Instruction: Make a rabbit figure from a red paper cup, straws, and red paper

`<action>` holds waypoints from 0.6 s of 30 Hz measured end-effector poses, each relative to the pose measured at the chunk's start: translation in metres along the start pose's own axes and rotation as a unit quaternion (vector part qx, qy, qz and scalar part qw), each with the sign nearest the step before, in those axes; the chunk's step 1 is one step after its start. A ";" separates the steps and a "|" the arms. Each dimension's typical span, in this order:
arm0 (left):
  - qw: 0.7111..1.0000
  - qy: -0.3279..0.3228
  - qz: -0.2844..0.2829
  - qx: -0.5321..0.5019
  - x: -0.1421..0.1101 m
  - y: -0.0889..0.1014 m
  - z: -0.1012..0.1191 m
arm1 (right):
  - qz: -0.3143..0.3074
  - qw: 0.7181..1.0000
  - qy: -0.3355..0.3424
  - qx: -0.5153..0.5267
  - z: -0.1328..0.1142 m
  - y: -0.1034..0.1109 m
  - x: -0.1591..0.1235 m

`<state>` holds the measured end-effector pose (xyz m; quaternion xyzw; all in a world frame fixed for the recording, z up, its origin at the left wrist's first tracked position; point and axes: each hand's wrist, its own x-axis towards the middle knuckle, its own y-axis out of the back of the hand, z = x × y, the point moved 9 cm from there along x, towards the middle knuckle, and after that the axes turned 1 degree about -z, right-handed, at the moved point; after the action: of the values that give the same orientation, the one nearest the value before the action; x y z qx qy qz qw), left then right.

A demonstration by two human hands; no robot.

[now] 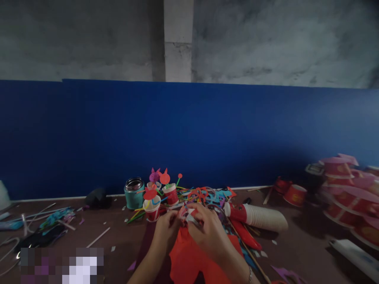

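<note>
My left hand point(167, 232) and my right hand point(207, 230) meet at the middle of the table, fingers pinched together. Between the fingertips is a small red-and-white piece point(185, 213); its exact kind is too small and covered to make out. Under my hands lies cut red paper point(204, 262). Just beyond stand red-and-white paper cups point(170, 194) with paper cutouts on top, one a red animal head point(165, 177). A nearer cup point(152, 209) is left of them. Beside my right hand lies a stack of paper cups point(263, 217) on its side.
A teal open-topped container point(134, 194) stands back left. Coloured paper scraps point(219, 195) and strips are heaped behind my hands. At right are blurred red cups with pink tops point(349, 193) and a white box-like object point(355, 254). A blue panel point(189, 134) closes off the back.
</note>
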<state>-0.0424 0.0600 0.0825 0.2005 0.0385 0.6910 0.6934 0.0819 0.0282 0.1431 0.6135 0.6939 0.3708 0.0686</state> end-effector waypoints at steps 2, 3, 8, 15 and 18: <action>1.000 0.007 0.001 -0.003 0.000 0.000 0.001 | 0.002 1.000 0.001 0.005 0.000 0.001 0.001; 1.000 0.011 0.002 -0.004 0.000 0.001 0.001 | 0.005 1.000 0.001 0.008 0.000 0.002 0.001; 0.999 0.014 -0.009 -0.032 0.000 0.000 0.003 | 0.014 1.000 0.006 0.014 0.001 0.004 0.001; 0.995 0.023 -0.029 -0.089 0.002 -0.006 -0.008 | 0.002 1.000 -0.003 -0.023 0.004 0.003 0.003; 0.994 0.029 -0.034 -0.098 0.002 -0.007 -0.008 | -0.014 0.999 -0.009 -0.035 0.005 0.000 0.004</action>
<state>-0.0387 0.0644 0.0732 0.1095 -0.0024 0.6730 0.7315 0.0840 0.0339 0.1410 0.6044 0.6884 0.3881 0.1010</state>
